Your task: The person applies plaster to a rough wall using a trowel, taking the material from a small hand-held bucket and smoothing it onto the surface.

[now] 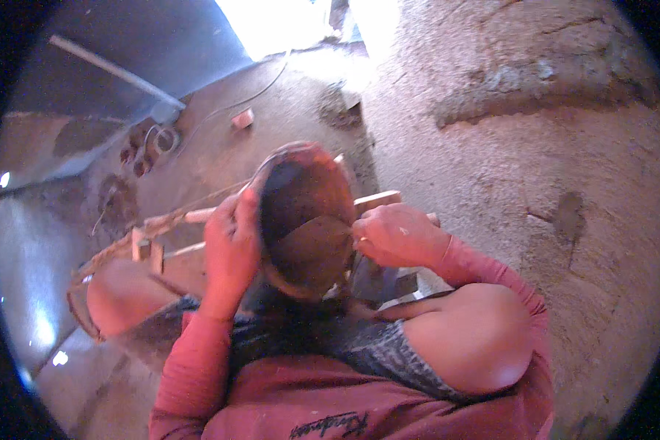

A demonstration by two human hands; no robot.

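Note:
A round, deep clay pot (308,227) is tilted with its wide mouth toward me, above my lap. Its inside is dark at the upper left and brown lower down; the rim glows reddish. My left hand (231,246) grips the pot's left side, thumb along the edge and fingers behind it. At the right rim, my right hand (400,235) is closed, its fingertips touching the edge. Something small may be in that fist, but the fingers hide it. The far outer side of the pot is out of sight.
My bare knees flank the pot. A wooden frame (187,218) lies beneath on the left, and a wood piece (378,199) shows behind my right hand. Farther off are a brick-like block (243,119), a cable (253,94), a pale pipe (114,70) and a raised earthen ridge (521,95).

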